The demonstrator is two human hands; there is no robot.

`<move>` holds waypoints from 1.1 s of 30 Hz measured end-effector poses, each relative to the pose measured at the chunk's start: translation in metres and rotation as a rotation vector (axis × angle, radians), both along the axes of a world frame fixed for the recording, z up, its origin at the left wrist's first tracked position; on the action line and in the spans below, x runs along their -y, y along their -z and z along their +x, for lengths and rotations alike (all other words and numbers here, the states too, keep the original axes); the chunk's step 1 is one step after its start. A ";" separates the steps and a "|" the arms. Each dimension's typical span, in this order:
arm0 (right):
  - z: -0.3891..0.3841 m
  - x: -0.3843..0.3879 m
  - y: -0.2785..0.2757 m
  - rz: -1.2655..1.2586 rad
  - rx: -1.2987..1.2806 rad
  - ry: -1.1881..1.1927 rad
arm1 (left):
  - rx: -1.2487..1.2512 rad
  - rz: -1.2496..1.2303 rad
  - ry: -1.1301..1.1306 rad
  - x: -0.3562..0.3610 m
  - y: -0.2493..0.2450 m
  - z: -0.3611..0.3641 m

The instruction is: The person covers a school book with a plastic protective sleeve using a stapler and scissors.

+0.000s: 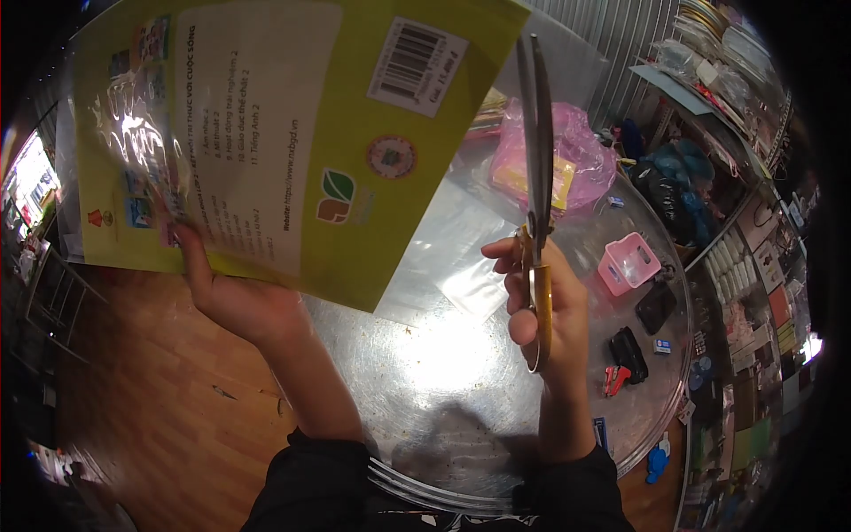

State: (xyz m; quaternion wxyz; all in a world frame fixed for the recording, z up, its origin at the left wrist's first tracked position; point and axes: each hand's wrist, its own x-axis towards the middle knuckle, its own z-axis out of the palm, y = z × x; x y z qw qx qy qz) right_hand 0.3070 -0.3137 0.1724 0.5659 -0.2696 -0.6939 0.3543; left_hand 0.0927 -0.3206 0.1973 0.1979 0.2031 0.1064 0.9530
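My left hand point(244, 301) grips the lower edge of a green-and-white book point(341, 124), thumb on the near face, other fingers hidden behind. Clear plastic film lies over the book, shining at the left and sticking out past its right edge. A barcode label and printed text show on the cover. In my right hand point(558, 310) are scissors point(535, 195) with yellow handles, blades pointing up and nearly closed, just right of the book. Below the book, a clear plastic sheet point(456, 257) lies on the round metal table point(381, 363).
On the table's right are a pink plastic bag point(567, 146), a pink basket point(628, 264), a dark phone-like object point(657, 308), a black case point(628, 355) and a red stapler point(615, 381). Packed shelves point(753, 301) stand at the right. Wooden floor point(160, 363) shows at the left.
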 end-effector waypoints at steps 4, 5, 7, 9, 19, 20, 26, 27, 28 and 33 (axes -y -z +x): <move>0.001 0.000 0.000 0.023 -0.006 0.003 | -0.004 -0.020 -0.021 0.001 -0.002 0.003; 0.001 -0.001 0.000 0.022 -0.006 0.003 | -0.004 -0.020 -0.021 0.000 -0.002 0.003; 0.000 -0.001 -0.001 0.059 0.006 0.016 | 0.006 -0.039 -0.025 0.000 -0.002 0.003; 0.001 0.001 -0.001 -0.004 -0.018 -0.003 | 0.004 -0.034 -0.019 0.000 -0.002 0.002; 0.003 -0.001 0.001 -0.049 0.015 0.010 | 0.000 -0.021 -0.026 0.001 -0.002 0.002; 0.002 0.000 0.000 -0.049 0.016 0.010 | 0.000 -0.021 -0.026 0.001 -0.002 0.003; 0.002 0.001 0.000 -0.121 -0.075 -0.040 | 0.006 -0.028 -0.048 0.002 -0.003 0.003; 0.003 0.000 0.000 -0.108 -0.057 -0.035 | 0.005 -0.009 -0.020 0.001 -0.001 0.002; 0.004 0.000 0.001 -0.095 -0.039 -0.030 | 0.004 0.010 0.008 0.001 0.000 0.001; 0.000 0.002 0.003 -0.136 -0.111 -0.028 | -0.020 0.000 0.017 0.000 0.001 0.000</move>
